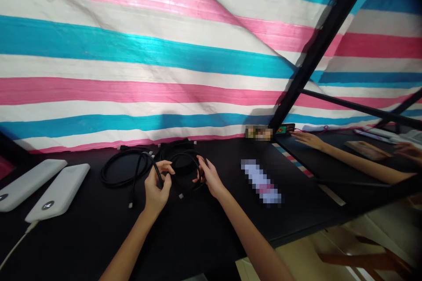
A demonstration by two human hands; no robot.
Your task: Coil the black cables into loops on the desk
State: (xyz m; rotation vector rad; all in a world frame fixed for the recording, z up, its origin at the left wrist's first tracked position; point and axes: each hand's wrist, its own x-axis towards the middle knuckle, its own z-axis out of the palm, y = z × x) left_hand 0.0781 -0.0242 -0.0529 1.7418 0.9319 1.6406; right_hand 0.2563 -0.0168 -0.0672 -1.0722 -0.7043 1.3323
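Note:
A black cable runs between the thumb and fingers of my left hand, which is closed on it. To the right, my right hand pinches a loop of black cable between thumb and fingers. Whether both hands hold one and the same cable I cannot tell, as the strands overlap. Left of my hands lies a coiled black cable on the black table. Light metal plug ends show around the coils, and more black cable is bunched behind my hands.
Two white power banks lie at the left, one with a white cable plugged in. A blurred-out oblong object lies to the right. Beyond a black metal post, another person's arm rests on the neighbouring table. Striped sheeting hangs behind.

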